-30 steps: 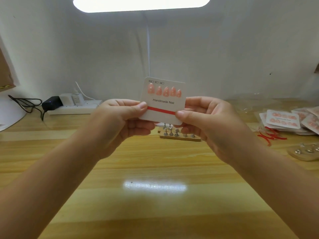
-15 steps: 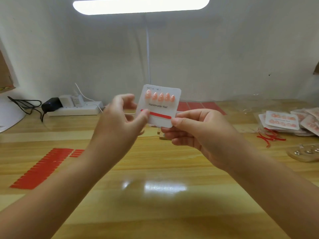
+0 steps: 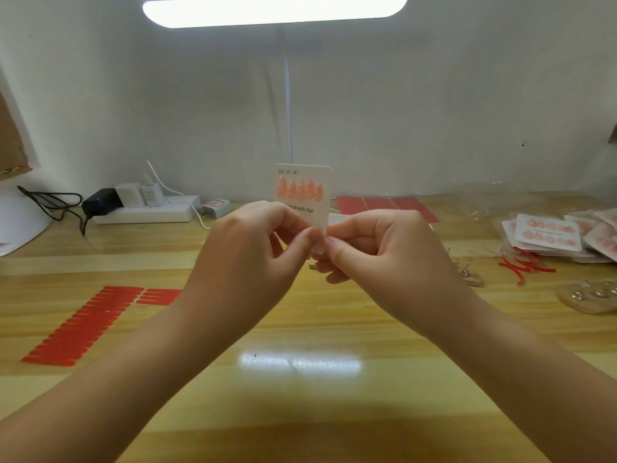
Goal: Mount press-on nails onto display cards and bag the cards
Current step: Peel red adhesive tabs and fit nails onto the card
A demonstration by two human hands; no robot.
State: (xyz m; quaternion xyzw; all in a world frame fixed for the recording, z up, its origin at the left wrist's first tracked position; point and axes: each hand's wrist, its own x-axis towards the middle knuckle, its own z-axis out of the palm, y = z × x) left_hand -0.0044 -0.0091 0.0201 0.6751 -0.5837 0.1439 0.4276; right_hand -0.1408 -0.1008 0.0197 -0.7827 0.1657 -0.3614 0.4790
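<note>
A: Fingers hide the lower half of the white "Handmade Nail" display card (image 3: 305, 198), held upright above the wooden table (image 3: 300, 389).

B: It is pinched by left hand (image 3: 247, 259) and right hand (image 3: 384, 252), fingers curled.

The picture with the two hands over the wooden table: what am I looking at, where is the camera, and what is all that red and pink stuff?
There is no machine here. A person wears a camera on the head, looking down at their own hands. The left hand and right hand pinch the lower edge of a white display card that carries a row of pink press-on nails. On the wooden table lie red sticker strips at left, a power strip at the back, and a pile of finished cards at right.
</note>
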